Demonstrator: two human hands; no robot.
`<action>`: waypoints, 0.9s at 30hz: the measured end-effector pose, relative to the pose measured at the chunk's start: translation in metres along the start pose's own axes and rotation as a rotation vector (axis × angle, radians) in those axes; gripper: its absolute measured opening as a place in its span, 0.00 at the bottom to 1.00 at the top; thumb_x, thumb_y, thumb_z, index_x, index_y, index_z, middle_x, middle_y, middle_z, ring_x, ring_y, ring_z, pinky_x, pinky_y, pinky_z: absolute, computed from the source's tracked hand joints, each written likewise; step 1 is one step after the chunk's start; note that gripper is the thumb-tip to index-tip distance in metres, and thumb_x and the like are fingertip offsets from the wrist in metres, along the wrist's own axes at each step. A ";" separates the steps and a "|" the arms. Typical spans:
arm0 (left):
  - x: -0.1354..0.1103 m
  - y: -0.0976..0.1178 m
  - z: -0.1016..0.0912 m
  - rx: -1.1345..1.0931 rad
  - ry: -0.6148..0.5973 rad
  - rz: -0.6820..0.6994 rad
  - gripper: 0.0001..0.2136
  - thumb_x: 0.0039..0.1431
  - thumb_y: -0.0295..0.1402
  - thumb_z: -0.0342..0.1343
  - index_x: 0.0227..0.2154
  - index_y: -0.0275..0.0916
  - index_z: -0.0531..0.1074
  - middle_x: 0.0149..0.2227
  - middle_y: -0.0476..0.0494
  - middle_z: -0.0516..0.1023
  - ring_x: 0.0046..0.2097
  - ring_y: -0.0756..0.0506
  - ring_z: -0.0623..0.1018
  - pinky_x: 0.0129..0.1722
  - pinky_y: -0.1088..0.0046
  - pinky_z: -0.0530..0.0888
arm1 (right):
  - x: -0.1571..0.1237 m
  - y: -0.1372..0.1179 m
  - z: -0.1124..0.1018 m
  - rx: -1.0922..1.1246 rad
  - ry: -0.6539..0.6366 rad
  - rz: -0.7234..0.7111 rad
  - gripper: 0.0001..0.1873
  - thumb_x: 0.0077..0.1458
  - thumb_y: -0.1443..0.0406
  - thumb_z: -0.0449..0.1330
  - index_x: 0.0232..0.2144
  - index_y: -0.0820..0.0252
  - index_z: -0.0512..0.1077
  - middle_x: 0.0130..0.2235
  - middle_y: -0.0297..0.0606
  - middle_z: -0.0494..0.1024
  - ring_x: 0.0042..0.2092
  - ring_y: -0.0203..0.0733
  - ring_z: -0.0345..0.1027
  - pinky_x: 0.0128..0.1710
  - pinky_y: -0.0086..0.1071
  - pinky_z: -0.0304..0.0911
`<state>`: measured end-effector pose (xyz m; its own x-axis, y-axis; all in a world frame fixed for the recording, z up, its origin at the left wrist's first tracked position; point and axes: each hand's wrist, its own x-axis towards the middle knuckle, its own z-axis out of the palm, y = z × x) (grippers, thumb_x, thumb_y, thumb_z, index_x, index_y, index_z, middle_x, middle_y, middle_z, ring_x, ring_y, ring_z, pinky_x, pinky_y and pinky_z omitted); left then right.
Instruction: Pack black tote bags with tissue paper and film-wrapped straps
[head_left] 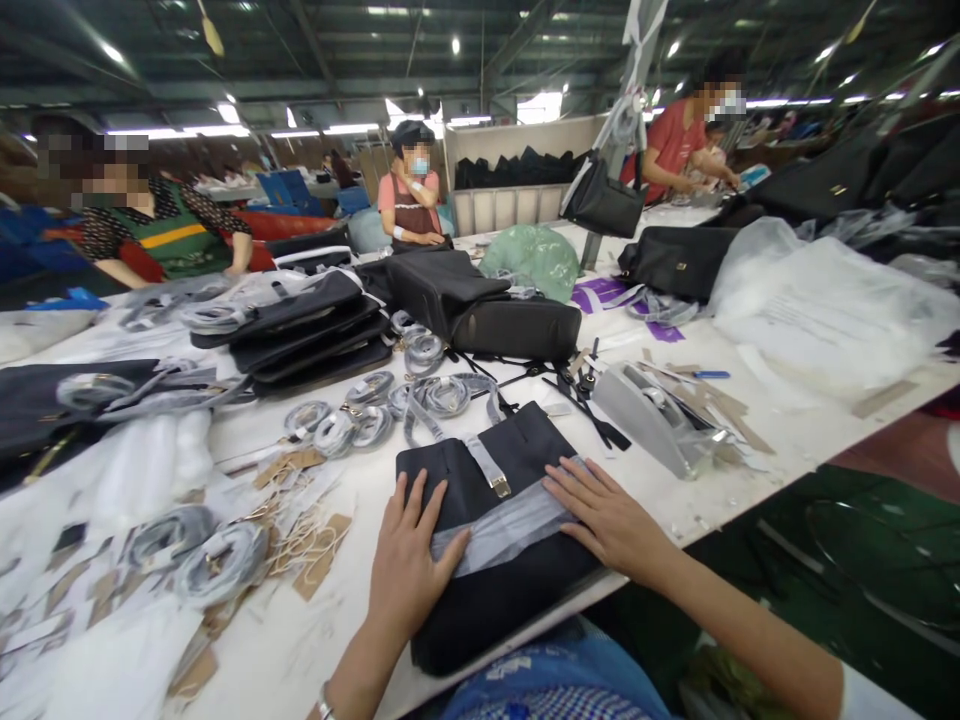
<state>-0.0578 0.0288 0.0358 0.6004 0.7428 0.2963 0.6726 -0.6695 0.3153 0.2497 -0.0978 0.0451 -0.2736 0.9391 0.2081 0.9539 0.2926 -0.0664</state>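
A black handbag [510, 600] lies flat on the worktable in front of me, close to its near edge. Across its middle runs a band of thin translucent wrapping [499, 530]. A wrapped strap with a metal buckle [499, 486] rests on the bag's upper part. My left hand [412, 545] presses on the bag's left side, fingers spread, the thumb on the end of the wrapping. On the right, my right hand [604, 515] lies with fingers stretched over the other end of the wrapping. Neither hand is closed around anything.
Coiled wrapped straps [352, 425] and paper tags with strings [311, 550] lie to the left. A grey tape dispenser [649, 410] stands right of the bag. Stacked black bags [307, 335] and a white plastic heap [832, 300] sit farther back. Co-workers [412, 195] are across the table.
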 end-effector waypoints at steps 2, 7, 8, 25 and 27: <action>-0.003 0.001 0.001 -0.006 0.031 -0.001 0.28 0.63 0.46 0.55 0.63 0.43 0.62 0.69 0.41 0.52 0.70 0.32 0.46 0.65 0.43 0.59 | -0.008 0.003 0.002 0.005 0.008 0.005 0.33 0.65 0.63 0.55 0.68 0.56 0.49 0.68 0.42 0.55 0.69 0.52 0.43 0.66 0.55 0.49; -0.008 -0.006 0.012 -0.093 0.067 -0.031 0.21 0.68 0.36 0.47 0.62 0.44 0.63 0.69 0.44 0.53 0.71 0.35 0.47 0.65 0.45 0.60 | -0.002 0.009 -0.001 0.161 0.120 0.146 0.18 0.68 0.61 0.51 0.57 0.52 0.69 0.58 0.39 0.72 0.63 0.48 0.60 0.62 0.50 0.59; -0.008 -0.007 0.015 -0.111 0.076 -0.047 0.20 0.69 0.34 0.45 0.62 0.43 0.63 0.69 0.44 0.52 0.71 0.36 0.46 0.65 0.45 0.59 | 0.002 0.010 -0.001 0.191 0.187 0.214 0.16 0.68 0.61 0.51 0.51 0.52 0.74 0.55 0.38 0.76 0.61 0.48 0.63 0.61 0.48 0.61; -0.034 -0.016 0.011 -0.193 0.078 -0.132 0.21 0.68 0.31 0.44 0.62 0.46 0.62 0.70 0.44 0.51 0.69 0.36 0.54 0.64 0.46 0.62 | -0.014 -0.006 0.010 0.068 0.196 0.444 0.27 0.67 0.55 0.48 0.64 0.60 0.59 0.58 0.47 0.72 0.56 0.53 0.68 0.54 0.48 0.69; -0.033 -0.014 0.011 -0.178 0.078 -0.122 0.21 0.68 0.31 0.45 0.62 0.45 0.63 0.69 0.43 0.53 0.69 0.36 0.55 0.63 0.47 0.63 | 0.006 -0.007 -0.013 0.008 0.234 0.361 0.25 0.65 0.55 0.49 0.59 0.59 0.67 0.57 0.49 0.72 0.55 0.57 0.69 0.54 0.53 0.67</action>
<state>-0.0823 0.0143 0.0121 0.4796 0.8198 0.3129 0.6472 -0.5713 0.5048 0.2430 -0.0969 0.0592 0.1140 0.9156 0.3856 0.9820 -0.0450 -0.1834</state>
